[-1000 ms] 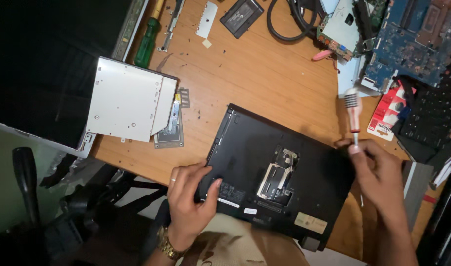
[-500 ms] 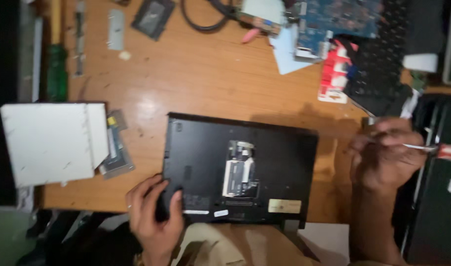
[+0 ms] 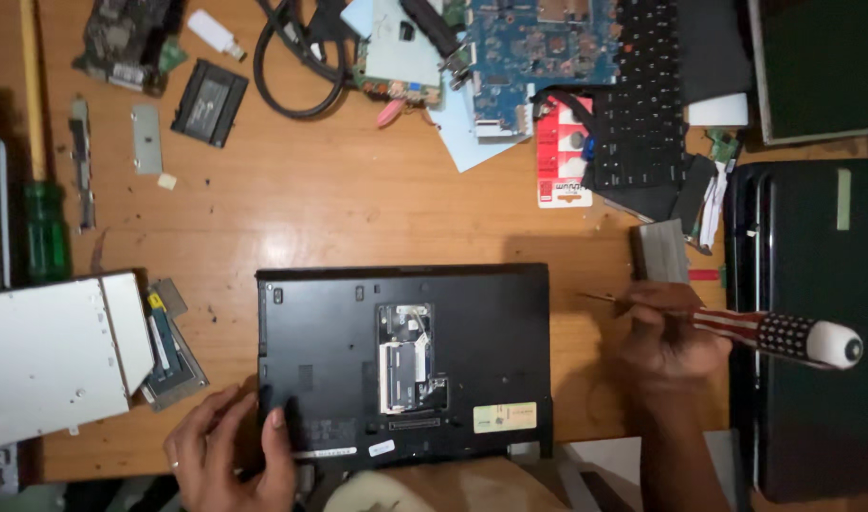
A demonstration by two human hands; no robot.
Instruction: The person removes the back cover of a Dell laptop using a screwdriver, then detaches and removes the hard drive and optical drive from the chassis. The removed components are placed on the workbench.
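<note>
Desk (image 3: 358, 199): I see a wooden top, cluttered along the far edge and both sides.
Laptop (image 3: 405, 365): black, underside up, lying flat at the near middle of the desk — a small hatch in its middle is open and shows metal parts inside.
Second laptop (image 3: 813, 332): dark, closed, on the far right, partly under the screwdriver's handle.
Drive (image 3: 50, 356): a flat silver box at the left edge, just beside the laptop but apart from it, with a small board tucked against its right side.
Keyboard (image 3: 657, 95): loose, black, at the top right, next to a blue circuit board (image 3: 533, 47).
Cable (image 3: 301, 66): a black loop at the top, left of the board.
Left hand (image 3: 230, 455): mine rests on the laptop's near left corner, fingers spread and pressed flat on the case, clamped on nothing.
Right hand (image 3: 671, 332): just right of the laptop, off its edge, fingers closed round a screwdriver.
Screwdriver (image 3: 775, 332): striped handle with a white cap pointing right — the thin shaft points left toward the laptop and stops short of it, over bare wood.
Green screwdriver (image 3: 40, 228): lying at the far left, untouched.
</note>
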